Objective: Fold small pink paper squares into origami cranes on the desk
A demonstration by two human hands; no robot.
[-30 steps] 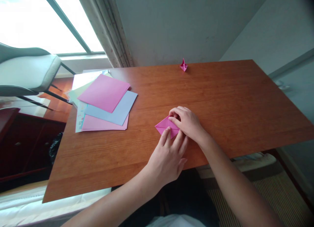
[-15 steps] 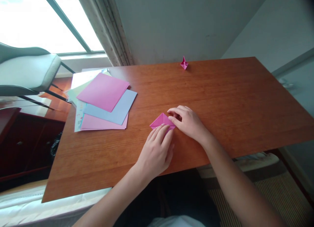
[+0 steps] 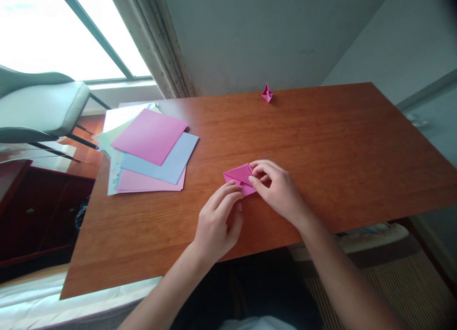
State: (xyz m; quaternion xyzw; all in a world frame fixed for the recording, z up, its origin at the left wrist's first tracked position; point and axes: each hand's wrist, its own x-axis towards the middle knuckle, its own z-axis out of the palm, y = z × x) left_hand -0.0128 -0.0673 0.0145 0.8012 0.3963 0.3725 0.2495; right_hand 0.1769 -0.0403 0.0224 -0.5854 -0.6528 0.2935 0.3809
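A small pink origami paper (image 3: 240, 174), folded with creases and a flap, lies between my two hands near the table's front. My right hand (image 3: 276, 187) pinches its right corner between thumb and fingers. At the lower left edge, my left hand (image 3: 217, 218) has its curled fingertips on the paper, the thumb drawn in beneath them. Part of the paper is hidden under the fingers of both hands. A finished-looking pink folded figure (image 3: 267, 94) with a pointed tip stands at the far edge of the table, away from the hands.
On the wooden table (image 3: 321, 144), a pile at the left has pink sheets (image 3: 150, 135), a light blue sheet (image 3: 178, 156) and pale pink sheets (image 3: 153, 181). A pale chair (image 3: 39, 104) stands beyond the left side, by the window. A wall rises behind the table.
The pink paper has turned and tilted, its right side now held by my right hand. My left hand has drawn back a little, down and left, showing more of the paper.
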